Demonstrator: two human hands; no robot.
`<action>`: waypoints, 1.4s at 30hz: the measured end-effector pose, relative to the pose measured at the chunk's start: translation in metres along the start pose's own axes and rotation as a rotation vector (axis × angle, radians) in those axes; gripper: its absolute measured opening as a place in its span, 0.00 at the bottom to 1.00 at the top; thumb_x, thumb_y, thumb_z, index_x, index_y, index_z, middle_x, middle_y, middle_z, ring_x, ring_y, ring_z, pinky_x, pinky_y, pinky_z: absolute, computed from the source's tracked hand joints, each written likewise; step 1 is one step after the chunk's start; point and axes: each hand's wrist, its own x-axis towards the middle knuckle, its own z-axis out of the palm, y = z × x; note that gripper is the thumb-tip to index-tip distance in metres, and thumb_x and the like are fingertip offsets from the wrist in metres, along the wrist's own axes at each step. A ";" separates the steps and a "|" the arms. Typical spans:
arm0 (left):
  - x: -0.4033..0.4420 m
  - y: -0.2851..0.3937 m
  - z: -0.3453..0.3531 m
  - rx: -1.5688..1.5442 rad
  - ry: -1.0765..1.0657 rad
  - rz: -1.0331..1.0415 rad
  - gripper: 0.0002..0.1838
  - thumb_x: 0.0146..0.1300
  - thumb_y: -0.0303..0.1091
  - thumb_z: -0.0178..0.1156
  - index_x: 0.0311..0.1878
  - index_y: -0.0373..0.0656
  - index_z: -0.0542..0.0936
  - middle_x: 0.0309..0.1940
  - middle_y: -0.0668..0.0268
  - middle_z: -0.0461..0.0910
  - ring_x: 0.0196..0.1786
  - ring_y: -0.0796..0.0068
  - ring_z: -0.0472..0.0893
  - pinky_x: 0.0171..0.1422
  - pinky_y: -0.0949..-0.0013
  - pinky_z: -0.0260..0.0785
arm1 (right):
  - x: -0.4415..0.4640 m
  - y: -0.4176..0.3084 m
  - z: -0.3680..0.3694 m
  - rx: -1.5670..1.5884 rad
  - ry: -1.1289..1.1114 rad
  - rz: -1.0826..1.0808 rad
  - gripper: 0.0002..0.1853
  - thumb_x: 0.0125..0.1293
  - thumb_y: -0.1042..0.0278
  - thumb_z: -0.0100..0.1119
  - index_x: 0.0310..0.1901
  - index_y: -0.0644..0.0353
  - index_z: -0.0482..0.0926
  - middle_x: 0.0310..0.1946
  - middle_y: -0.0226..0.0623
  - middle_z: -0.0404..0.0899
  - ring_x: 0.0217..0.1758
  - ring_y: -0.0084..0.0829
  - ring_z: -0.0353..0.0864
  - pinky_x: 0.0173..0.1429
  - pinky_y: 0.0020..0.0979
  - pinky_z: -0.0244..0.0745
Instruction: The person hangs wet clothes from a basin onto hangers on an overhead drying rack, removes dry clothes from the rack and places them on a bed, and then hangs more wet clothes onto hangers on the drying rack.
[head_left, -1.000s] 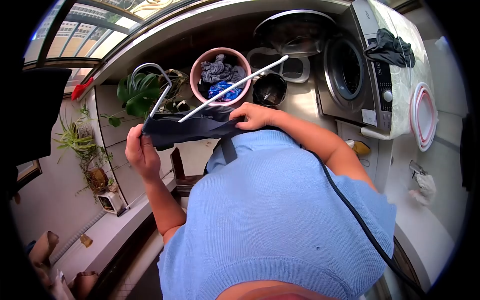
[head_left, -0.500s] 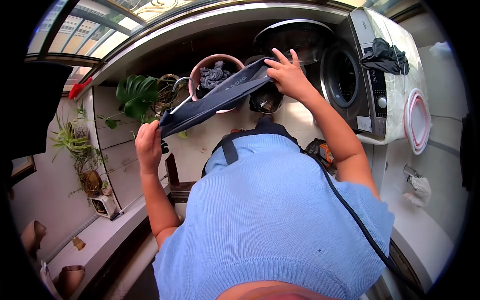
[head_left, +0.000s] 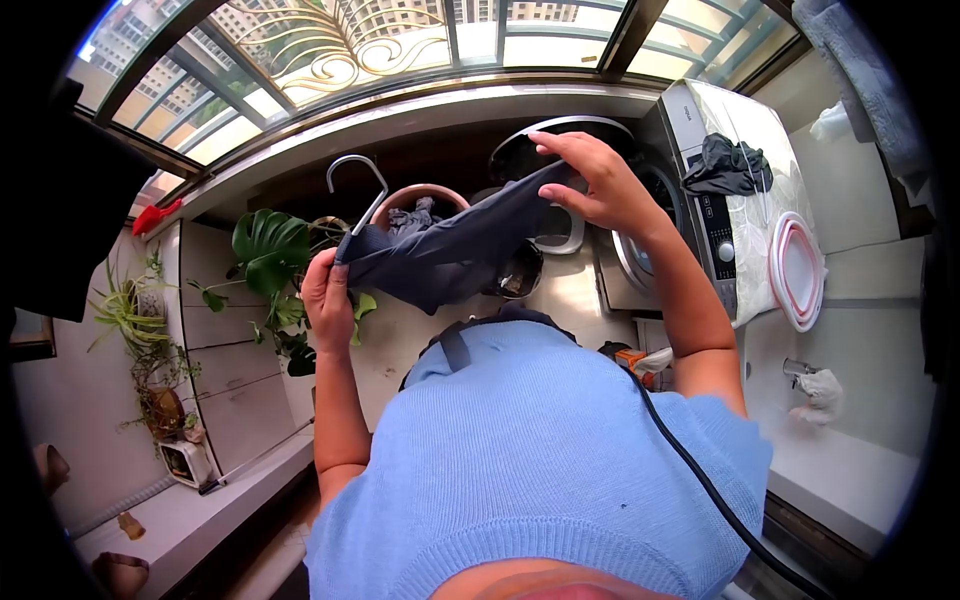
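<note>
A dark grey garment [head_left: 440, 255] hangs spread between my two hands, on a hanger [head_left: 372, 190] whose hook sticks up at its left end. My left hand [head_left: 328, 300] pinches the garment's left corner near the base of the hook. At the other end, my right hand [head_left: 600, 185] is beside the fabric edge with its fingers apart; whether it touches the cloth is unclear. Behind the garment, a pink basin [head_left: 425, 192] holds grey clothes, partly covered from view.
Front right is a washing machine [head_left: 690, 150] with dark cloth [head_left: 728, 165] on top and a folded basin [head_left: 797, 270] at its side. Leafy plants [head_left: 270, 250] stand at the left. A black-lined bin [head_left: 522, 270] is beyond the garment. Windows [head_left: 350, 40] run along the front.
The view has tilted up, showing more window. The garment was pulled out over the hanger and now hangs wider and higher. My right hand's fingers went from gripping the cloth to spread.
</note>
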 end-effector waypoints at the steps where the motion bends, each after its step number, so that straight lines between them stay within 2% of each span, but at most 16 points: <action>1: 0.007 0.001 0.004 -0.025 -0.023 0.010 0.08 0.68 0.28 0.52 0.45 0.35 0.76 0.39 0.69 0.76 0.42 0.83 0.72 0.51 0.79 0.63 | 0.001 -0.003 -0.001 -0.047 -0.040 0.031 0.24 0.54 0.67 0.67 0.55 0.57 0.75 0.39 0.41 0.81 0.42 0.39 0.80 0.47 0.34 0.73; 4: 0.033 0.010 0.011 -0.089 -0.090 0.061 0.07 0.67 0.27 0.52 0.44 0.35 0.76 0.38 0.69 0.76 0.41 0.83 0.72 0.49 0.79 0.63 | 0.004 0.000 -0.017 0.004 -0.162 0.013 0.17 0.54 0.70 0.66 0.47 0.57 0.80 0.31 0.41 0.82 0.33 0.37 0.81 0.38 0.33 0.74; 5: 0.040 0.016 0.016 -0.115 -0.100 0.070 0.06 0.67 0.26 0.52 0.43 0.35 0.76 0.38 0.70 0.76 0.41 0.84 0.72 0.48 0.80 0.64 | 0.005 -0.005 -0.024 0.111 -0.163 0.035 0.12 0.55 0.72 0.66 0.42 0.59 0.82 0.27 0.42 0.82 0.29 0.37 0.82 0.36 0.31 0.75; 8: 0.060 0.021 0.024 -0.225 -0.149 0.012 0.06 0.68 0.26 0.52 0.43 0.35 0.76 0.37 0.70 0.76 0.41 0.85 0.72 0.48 0.80 0.64 | 0.002 -0.008 -0.045 0.123 -0.163 0.041 0.09 0.56 0.76 0.64 0.40 0.62 0.83 0.29 0.42 0.82 0.31 0.34 0.83 0.39 0.27 0.75; 11: 0.087 0.027 0.033 -0.223 -0.189 0.072 0.07 0.68 0.26 0.51 0.44 0.34 0.76 0.36 0.71 0.77 0.40 0.85 0.73 0.49 0.81 0.64 | 0.002 -0.016 -0.063 0.100 -0.112 0.089 0.06 0.58 0.76 0.62 0.37 0.65 0.82 0.27 0.41 0.82 0.29 0.28 0.82 0.36 0.25 0.74; 14: 0.107 0.028 0.041 -0.181 -0.189 0.145 0.08 0.69 0.28 0.52 0.45 0.33 0.77 0.35 0.71 0.77 0.39 0.85 0.73 0.50 0.82 0.63 | -0.007 -0.017 -0.058 -0.034 0.122 -0.047 0.04 0.58 0.75 0.62 0.35 0.64 0.81 0.25 0.42 0.81 0.27 0.34 0.81 0.34 0.27 0.74; 16: 0.117 0.016 0.037 -0.341 -0.062 0.051 0.11 0.70 0.30 0.51 0.49 0.37 0.77 0.39 0.69 0.81 0.40 0.83 0.78 0.42 0.81 0.70 | -0.013 -0.021 -0.057 -0.154 0.151 -0.083 0.05 0.56 0.74 0.62 0.35 0.63 0.81 0.25 0.42 0.80 0.27 0.39 0.81 0.33 0.29 0.74; 18: 0.123 0.013 0.041 -0.383 0.001 0.114 0.11 0.70 0.30 0.50 0.49 0.37 0.77 0.40 0.68 0.81 0.42 0.81 0.79 0.43 0.77 0.73 | -0.020 -0.030 -0.058 -0.213 0.171 -0.043 0.05 0.56 0.72 0.63 0.35 0.62 0.82 0.25 0.42 0.81 0.29 0.40 0.81 0.34 0.30 0.75; 21: 0.125 0.016 0.052 -0.352 -0.010 0.119 0.14 0.71 0.32 0.49 0.55 0.37 0.74 0.47 0.64 0.78 0.50 0.77 0.78 0.52 0.70 0.72 | -0.029 -0.039 -0.067 -0.301 0.240 -0.041 0.05 0.56 0.73 0.62 0.34 0.62 0.81 0.23 0.41 0.79 0.26 0.40 0.80 0.31 0.31 0.73; 24: 0.125 0.034 0.070 -0.315 -0.146 0.126 0.20 0.70 0.33 0.49 0.63 0.39 0.67 0.56 0.61 0.72 0.57 0.73 0.73 0.61 0.66 0.67 | -0.036 -0.050 -0.080 -0.457 0.298 -0.106 0.05 0.54 0.74 0.63 0.34 0.61 0.81 0.19 0.37 0.76 0.21 0.36 0.76 0.27 0.32 0.70; 25: 0.129 0.035 0.070 -0.282 -0.195 0.102 0.24 0.70 0.35 0.49 0.67 0.42 0.62 0.60 0.60 0.68 0.61 0.69 0.69 0.65 0.63 0.62 | -0.037 -0.057 -0.086 -0.543 0.317 -0.134 0.06 0.54 0.74 0.64 0.34 0.61 0.81 0.18 0.36 0.75 0.21 0.35 0.76 0.26 0.32 0.69; 29: 0.140 0.027 0.065 -0.168 -0.190 0.015 0.20 0.67 0.31 0.53 0.62 0.40 0.68 0.57 0.62 0.71 0.55 0.73 0.74 0.60 0.70 0.67 | -0.048 -0.075 -0.121 -0.795 0.379 -0.162 0.10 0.51 0.74 0.66 0.37 0.60 0.81 0.15 0.34 0.71 0.19 0.33 0.73 0.24 0.32 0.66; 31: 0.134 0.022 0.065 -0.155 -0.172 -0.006 0.16 0.66 0.30 0.55 0.55 0.36 0.74 0.47 0.63 0.78 0.47 0.79 0.77 0.53 0.75 0.69 | -0.056 -0.087 -0.146 -0.926 0.405 -0.110 0.11 0.50 0.75 0.67 0.37 0.60 0.81 0.15 0.34 0.70 0.18 0.33 0.72 0.24 0.33 0.66; 35: 0.119 -0.005 0.057 -0.151 -0.281 -0.159 0.12 0.65 0.31 0.55 0.49 0.39 0.78 0.42 0.67 0.79 0.40 0.81 0.79 0.50 0.75 0.72 | -0.074 -0.108 -0.203 -1.138 0.490 -0.097 0.09 0.53 0.75 0.66 0.37 0.61 0.82 0.14 0.35 0.69 0.17 0.33 0.70 0.23 0.34 0.64; 39: 0.100 -0.022 0.058 -0.149 -0.325 -0.241 0.10 0.65 0.29 0.54 0.47 0.39 0.79 0.38 0.67 0.79 0.38 0.80 0.79 0.48 0.75 0.73 | -0.079 -0.134 -0.263 -1.278 0.559 -0.078 0.08 0.55 0.75 0.65 0.38 0.62 0.82 0.14 0.37 0.70 0.18 0.35 0.72 0.24 0.34 0.65; 42: 0.090 -0.025 0.062 -0.151 -0.320 -0.308 0.10 0.64 0.28 0.54 0.46 0.38 0.79 0.37 0.66 0.80 0.38 0.80 0.78 0.47 0.75 0.73 | -0.077 -0.156 -0.308 -1.351 0.606 -0.044 0.06 0.57 0.73 0.64 0.35 0.63 0.82 0.20 0.41 0.78 0.23 0.38 0.78 0.27 0.33 0.71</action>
